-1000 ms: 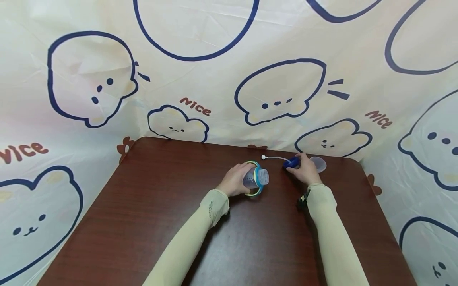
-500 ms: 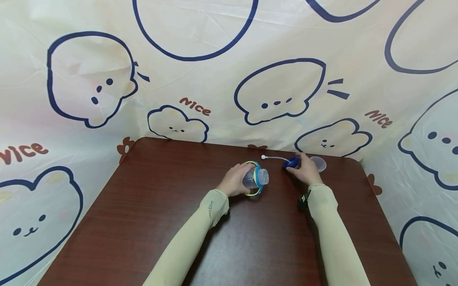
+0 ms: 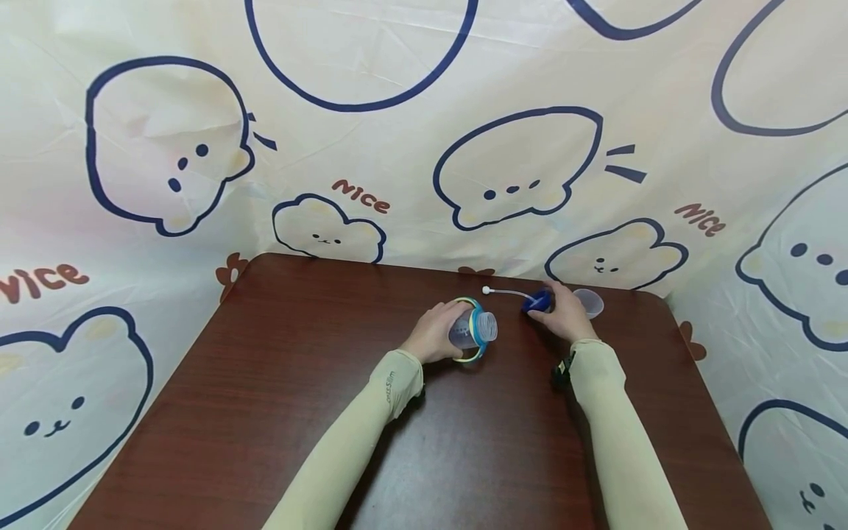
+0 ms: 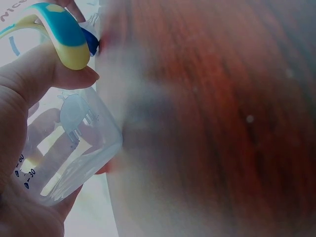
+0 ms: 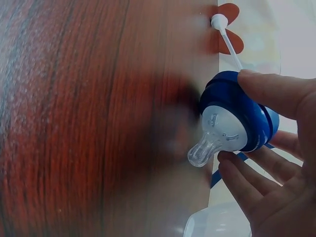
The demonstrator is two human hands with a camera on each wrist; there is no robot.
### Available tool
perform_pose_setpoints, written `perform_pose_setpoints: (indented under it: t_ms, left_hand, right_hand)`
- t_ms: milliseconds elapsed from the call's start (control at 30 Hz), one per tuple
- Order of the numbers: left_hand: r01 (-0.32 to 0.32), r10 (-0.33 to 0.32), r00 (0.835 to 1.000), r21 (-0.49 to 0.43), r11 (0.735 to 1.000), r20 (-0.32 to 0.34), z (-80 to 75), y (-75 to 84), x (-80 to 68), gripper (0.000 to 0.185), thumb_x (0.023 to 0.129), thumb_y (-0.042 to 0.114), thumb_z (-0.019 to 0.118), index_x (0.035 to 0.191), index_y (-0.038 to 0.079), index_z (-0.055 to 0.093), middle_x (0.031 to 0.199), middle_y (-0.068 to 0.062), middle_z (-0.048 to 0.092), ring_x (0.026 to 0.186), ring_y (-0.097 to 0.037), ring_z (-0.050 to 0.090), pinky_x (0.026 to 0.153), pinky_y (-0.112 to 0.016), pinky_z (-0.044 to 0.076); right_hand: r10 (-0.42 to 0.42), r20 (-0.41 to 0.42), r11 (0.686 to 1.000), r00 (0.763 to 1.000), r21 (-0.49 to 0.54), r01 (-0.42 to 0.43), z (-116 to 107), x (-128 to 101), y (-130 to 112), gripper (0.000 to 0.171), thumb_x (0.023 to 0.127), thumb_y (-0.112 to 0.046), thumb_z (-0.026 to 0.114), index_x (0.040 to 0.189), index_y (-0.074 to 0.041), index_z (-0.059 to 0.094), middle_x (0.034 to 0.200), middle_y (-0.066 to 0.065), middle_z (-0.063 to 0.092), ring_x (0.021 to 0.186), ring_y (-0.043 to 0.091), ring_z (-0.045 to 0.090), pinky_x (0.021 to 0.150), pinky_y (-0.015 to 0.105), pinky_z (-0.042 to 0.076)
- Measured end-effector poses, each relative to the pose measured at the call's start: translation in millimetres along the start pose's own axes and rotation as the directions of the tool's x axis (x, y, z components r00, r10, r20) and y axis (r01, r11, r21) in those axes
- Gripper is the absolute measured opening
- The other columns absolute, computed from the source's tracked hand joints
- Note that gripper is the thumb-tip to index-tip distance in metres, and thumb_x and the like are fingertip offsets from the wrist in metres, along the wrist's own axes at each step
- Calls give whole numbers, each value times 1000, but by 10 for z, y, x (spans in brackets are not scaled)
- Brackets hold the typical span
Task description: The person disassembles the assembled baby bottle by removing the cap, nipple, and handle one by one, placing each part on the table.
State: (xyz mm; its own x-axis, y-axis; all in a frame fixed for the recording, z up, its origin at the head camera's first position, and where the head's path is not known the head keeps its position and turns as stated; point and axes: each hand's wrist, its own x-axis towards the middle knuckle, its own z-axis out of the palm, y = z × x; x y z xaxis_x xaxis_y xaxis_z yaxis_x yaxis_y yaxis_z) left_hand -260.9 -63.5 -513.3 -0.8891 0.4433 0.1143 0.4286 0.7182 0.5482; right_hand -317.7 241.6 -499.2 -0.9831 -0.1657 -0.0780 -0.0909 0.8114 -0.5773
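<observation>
A clear baby bottle [image 3: 464,331] with blue and yellow handles is gripped in my left hand [image 3: 428,335], tilted so its uncapped threaded mouth points right. In the left wrist view the thumb and fingers wrap the bottle [image 4: 94,143], which carries a printed animal and scale marks; the handle [image 4: 64,29] arches above the thumb. My right hand [image 3: 566,316] holds the blue nipple collar [image 3: 536,300] by its side. The right wrist view shows the clear nipple [image 5: 205,148] on the blue collar [image 5: 232,98], and a thin straw with a white weighted end [image 5: 219,21] sticking out from the other side.
A clear cup-shaped cover [image 3: 589,303] lies just right of my right hand, near the back edge of the brown wooden table [image 3: 318,368]. Behind the table hangs a pale curtain [image 3: 397,162] with cartoon drawings.
</observation>
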Motion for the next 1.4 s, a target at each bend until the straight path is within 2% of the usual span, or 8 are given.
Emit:
perform_pose_setpoints:
  t_ms: [533, 667, 1000, 1233, 1400]
  left_hand:
    - [1, -1, 1000, 13, 1000, -4, -12, -10, 19, 91, 66, 19, 98, 145, 19, 53, 144, -2, 60, 125, -27, 55, 111, -51, 43]
    - [0, 0, 1000, 13, 1000, -8, -9, -12, 17, 91, 66, 18, 98, 145, 18, 54, 144, -3, 60, 126, -27, 55, 111, -52, 43]
    - [4, -4, 1000, 12, 1000, -9, -7, -12, 18, 91, 65, 18, 98, 145, 18, 53, 143, -3, 60, 126, -27, 55, 112, -51, 43]
    - [6, -6, 1000, 7, 1000, -12, -7, -7, 20, 92, 65, 19, 98, 145, 18, 53, 142, -2, 61, 125, -26, 55, 111, -50, 44]
    - [20, -19, 1000, -4, 1000, 5, -1, 6, 5, 92, 66, 20, 98, 146, 18, 53, 141, -3, 61, 124, -27, 55, 109, -51, 45]
  right_hand:
    - [-40, 21, 999, 999, -3, 40, -14, -5, -63, 81, 95, -28, 75, 160, -5, 32, 156, 26, 43, 145, 46, 40, 118, 64, 33]
    - [-53, 3, 999, 999, -3, 53, -17, -21, -81, 77, 97, -31, 72, 159, -5, 34, 156, 25, 43, 145, 46, 40, 118, 64, 32]
    - [-176, -73, 984, 982, -5, 176, -34, -139, -301, 68, 102, -40, 65, 156, -6, 41, 154, 22, 48, 144, 43, 43, 117, 63, 34]
    - [-227, -48, 972, 973, 54, 229, 20, -261, -507, 70, 100, -47, 66, 156, -12, 43, 155, 17, 49, 145, 39, 44, 119, 61, 33]
    - [-251, 22, 965, 968, 79, 248, 143, -379, -588, 74, 98, -54, 65, 158, -17, 41, 155, 13, 50, 143, 36, 48, 116, 60, 39]
